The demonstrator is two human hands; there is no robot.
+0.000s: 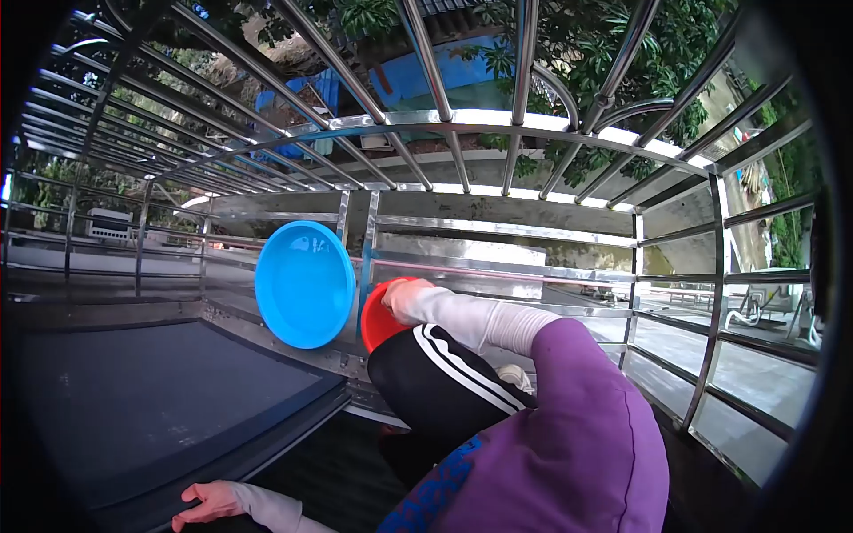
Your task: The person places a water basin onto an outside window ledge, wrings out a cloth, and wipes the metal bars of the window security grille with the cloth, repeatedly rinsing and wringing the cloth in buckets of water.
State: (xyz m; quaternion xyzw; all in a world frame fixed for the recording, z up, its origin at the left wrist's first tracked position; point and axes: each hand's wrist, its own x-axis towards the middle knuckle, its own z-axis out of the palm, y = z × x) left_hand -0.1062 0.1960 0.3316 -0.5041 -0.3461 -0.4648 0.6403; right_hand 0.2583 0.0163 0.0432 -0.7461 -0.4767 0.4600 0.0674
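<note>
My right hand [406, 298] reaches forward in a white sleeve and is closed on the rim of a red basin [377, 322]; some of its fingers are hidden. Beside it, to the left, a blue basin [304, 284] stands tilted up against the metal railing, its inside facing me. My left hand [211, 505] is low at the left, fingers apart and holding nothing. It is near the edge of a dark panel [178, 391]. My bent knee in black trousers covers the lower part of the red basin.
Stainless steel bars [444, 115] form a cage in front and overhead. A ledge runs along the railing's foot. Beyond the bars are trees [613, 62], a blue sheet [435, 75] and paved ground. A white box-shaped unit [109, 224] is outside at the left.
</note>
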